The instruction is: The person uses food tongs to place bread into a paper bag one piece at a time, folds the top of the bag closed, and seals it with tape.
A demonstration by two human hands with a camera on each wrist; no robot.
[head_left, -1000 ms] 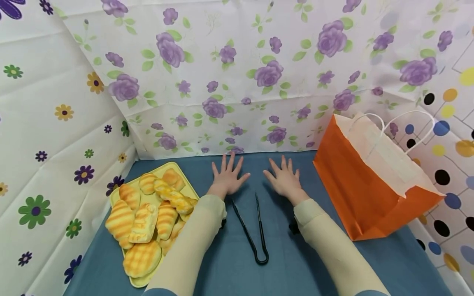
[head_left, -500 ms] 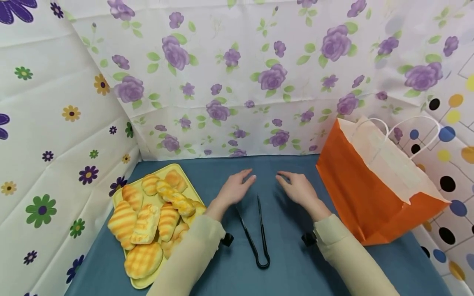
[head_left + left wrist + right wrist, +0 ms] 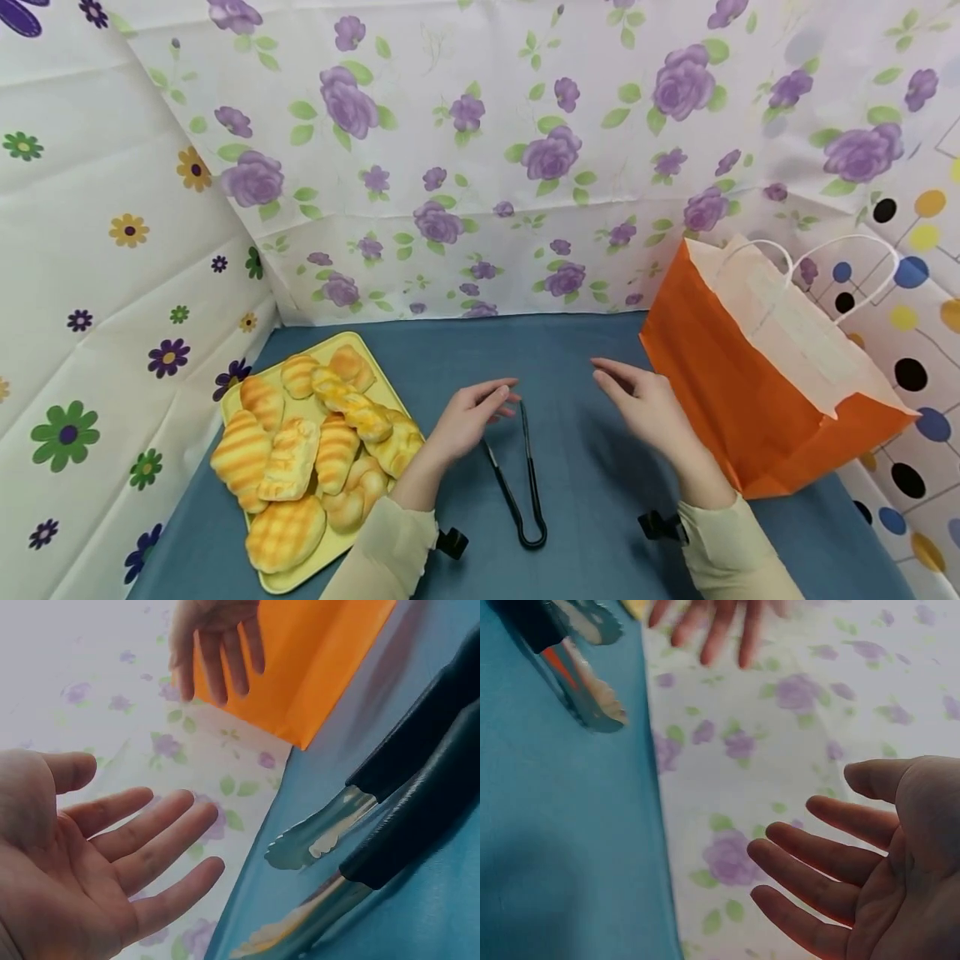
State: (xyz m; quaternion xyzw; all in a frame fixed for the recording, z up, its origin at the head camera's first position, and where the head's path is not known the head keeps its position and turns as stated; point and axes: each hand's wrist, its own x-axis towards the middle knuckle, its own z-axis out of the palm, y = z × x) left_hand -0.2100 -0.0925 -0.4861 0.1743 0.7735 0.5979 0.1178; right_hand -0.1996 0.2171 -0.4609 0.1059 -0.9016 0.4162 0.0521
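My left hand hovers above the far ends of a pair of black-handled tongs, holding nothing; its fingers are relaxed and slightly bent. In the left wrist view the scalloped metal tips of the tongs lie on the blue cloth, apart from that hand. Over the cloth between the tongs and the orange paper bag is my right hand, also bare of any object. Its fingers are loosely extended in the right wrist view. Part of one tong arm is hidden behind the left hand in the head view.
To the left lies a yellow tray piled with several bread pieces. The bag, with white string handles, leans at the right. A floral sheet rises behind the blue tablecloth.
Both hands have drawn back toward the body from flat, spread poses near the back edge, and moved farther apart. Their fingers have relaxed. The tongs, tray and bag stay where they were.
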